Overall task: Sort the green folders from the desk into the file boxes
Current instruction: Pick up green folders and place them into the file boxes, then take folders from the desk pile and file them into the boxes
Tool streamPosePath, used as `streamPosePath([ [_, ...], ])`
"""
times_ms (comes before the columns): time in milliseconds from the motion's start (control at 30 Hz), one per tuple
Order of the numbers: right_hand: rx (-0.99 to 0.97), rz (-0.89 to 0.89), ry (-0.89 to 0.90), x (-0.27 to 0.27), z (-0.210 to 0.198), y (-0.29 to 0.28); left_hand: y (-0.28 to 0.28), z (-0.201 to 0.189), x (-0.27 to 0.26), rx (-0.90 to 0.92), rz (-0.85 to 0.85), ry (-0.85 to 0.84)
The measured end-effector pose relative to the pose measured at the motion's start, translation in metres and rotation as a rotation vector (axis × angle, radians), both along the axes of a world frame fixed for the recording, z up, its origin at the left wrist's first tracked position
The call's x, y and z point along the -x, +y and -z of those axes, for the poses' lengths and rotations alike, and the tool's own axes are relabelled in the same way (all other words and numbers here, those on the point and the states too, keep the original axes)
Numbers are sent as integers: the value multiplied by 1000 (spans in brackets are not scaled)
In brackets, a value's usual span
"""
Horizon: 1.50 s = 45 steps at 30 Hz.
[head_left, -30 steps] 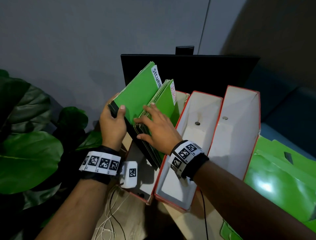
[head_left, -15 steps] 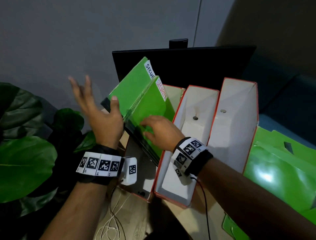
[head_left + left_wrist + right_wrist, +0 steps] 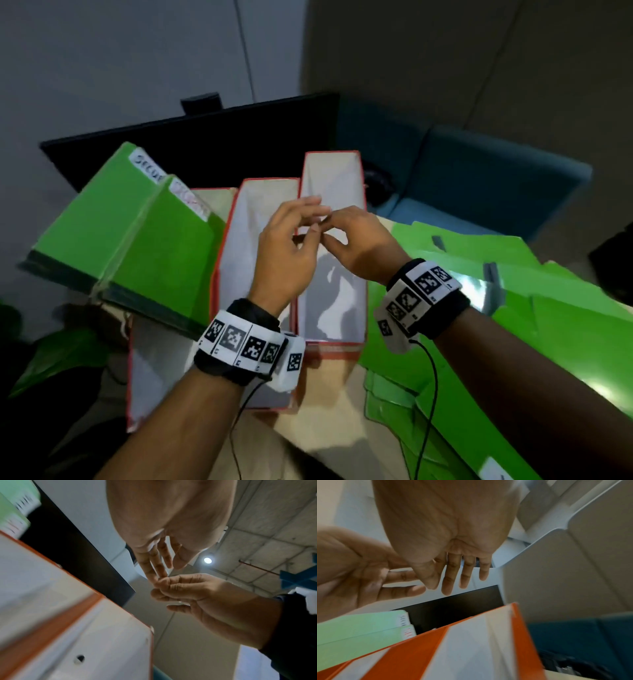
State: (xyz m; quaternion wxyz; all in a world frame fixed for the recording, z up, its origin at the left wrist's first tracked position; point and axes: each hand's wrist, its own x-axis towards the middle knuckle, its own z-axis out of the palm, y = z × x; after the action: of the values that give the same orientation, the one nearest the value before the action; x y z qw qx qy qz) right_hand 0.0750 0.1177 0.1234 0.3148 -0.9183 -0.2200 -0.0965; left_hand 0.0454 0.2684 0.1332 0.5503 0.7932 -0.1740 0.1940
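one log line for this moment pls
left hand: holds nothing | right hand: holds nothing | fingertips meet above file boxes | filed folders: left box | loose folders: desk, right

Three orange-edged white cardboard file boxes stand side by side on the pale wooden worktop: the left file box, the middle file box and the right file box. A bunch of labelled green card folders leans leftward out of the left one. Loose green folders lie spread on the worktop right of the boxes. A black monitor stands behind the boxes. The left hand and right hand meet fingertip to fingertip above the middle and right boxes
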Motion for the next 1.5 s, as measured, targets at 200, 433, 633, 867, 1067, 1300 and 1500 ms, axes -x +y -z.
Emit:
streamPosePath([
  [200,-22,278,133,52,32,-112,-106,49,13,25,197,191],
  [433,133,432,553,131,85,-207,-196,111,47,-269,436,425],
  [633,225,620,703,191,129,-267,-225,161,70,-653,507,727],
  [867,299,727,832,225,166,-305,-240,181,83,-722,473,780],
  [1067,208,715,830,241,180,-315,-251,184,78,-732,469,833],
  [1300,293,514,835,256,185,-286,-262,191,87,-822,506,718],
  [1500,-9,383,706,253,178,-262,-266,198,102,-978,616,592],
])
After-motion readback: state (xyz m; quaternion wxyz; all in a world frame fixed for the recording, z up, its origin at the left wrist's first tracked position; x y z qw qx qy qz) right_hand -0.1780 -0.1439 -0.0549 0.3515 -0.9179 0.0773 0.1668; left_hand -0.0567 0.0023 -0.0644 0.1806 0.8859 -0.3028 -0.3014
